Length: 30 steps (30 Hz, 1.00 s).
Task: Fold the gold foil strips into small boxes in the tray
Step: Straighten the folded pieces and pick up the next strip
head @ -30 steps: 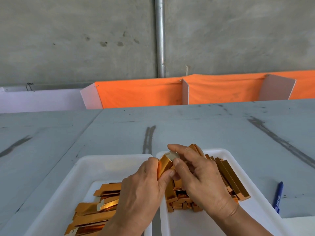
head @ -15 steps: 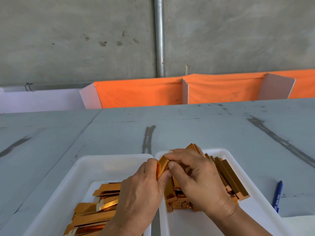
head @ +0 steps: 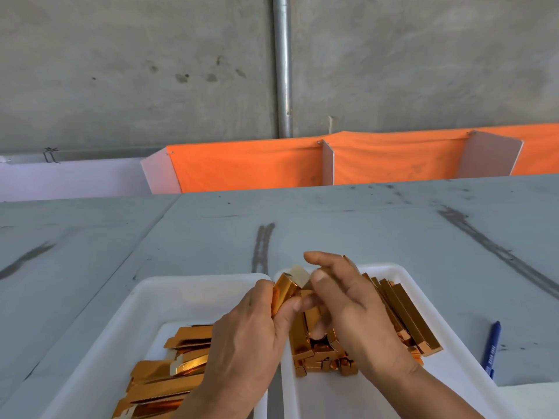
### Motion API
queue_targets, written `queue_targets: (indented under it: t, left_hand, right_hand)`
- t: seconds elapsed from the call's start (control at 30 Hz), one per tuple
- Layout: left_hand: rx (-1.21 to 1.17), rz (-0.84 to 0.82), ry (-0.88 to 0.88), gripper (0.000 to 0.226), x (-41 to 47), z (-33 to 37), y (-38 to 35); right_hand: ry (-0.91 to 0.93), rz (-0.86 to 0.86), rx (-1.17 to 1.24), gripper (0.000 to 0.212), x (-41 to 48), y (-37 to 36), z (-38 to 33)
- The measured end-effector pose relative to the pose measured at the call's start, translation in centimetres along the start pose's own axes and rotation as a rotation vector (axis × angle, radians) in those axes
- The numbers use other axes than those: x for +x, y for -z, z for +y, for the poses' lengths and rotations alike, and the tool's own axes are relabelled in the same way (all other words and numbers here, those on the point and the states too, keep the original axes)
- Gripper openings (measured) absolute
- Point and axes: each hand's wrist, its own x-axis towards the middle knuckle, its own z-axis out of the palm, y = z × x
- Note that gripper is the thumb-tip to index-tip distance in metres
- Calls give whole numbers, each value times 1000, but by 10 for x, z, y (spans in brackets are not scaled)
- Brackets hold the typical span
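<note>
while the left hand (head: 242,337) grips a half-formed gold box (head: 282,293) over the right tray (head: 402,273)'s inner edge, the right hand (head: 354,313) pinches its white end flap (head: 299,275); closing the end seems underway, and next that flap needs tucking inside.

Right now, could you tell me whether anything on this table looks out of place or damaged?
Nothing stands out: flat strips lie in the left tray, folded boxes in the right tray, and the held box has its white end flap open.
</note>
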Motion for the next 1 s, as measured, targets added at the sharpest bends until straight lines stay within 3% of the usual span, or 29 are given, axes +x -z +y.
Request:
queue_targets:
  t: [0.1, 0.27, 1.0]
  left_hand:
    - [-10, -31, -33, 48, -1, 1, 1]
    - [-2, -78, -90, 45, -2, 7, 3]
    - [26, -90, -124, 47, -3, 6, -6]
  right_hand:
    - [-162, 73, 168, 28, 5, 5, -3]
    - [-278, -27, 397, 28, 7, 5, -3]
    - [-198, -78, 337, 11, 6, 2, 3]
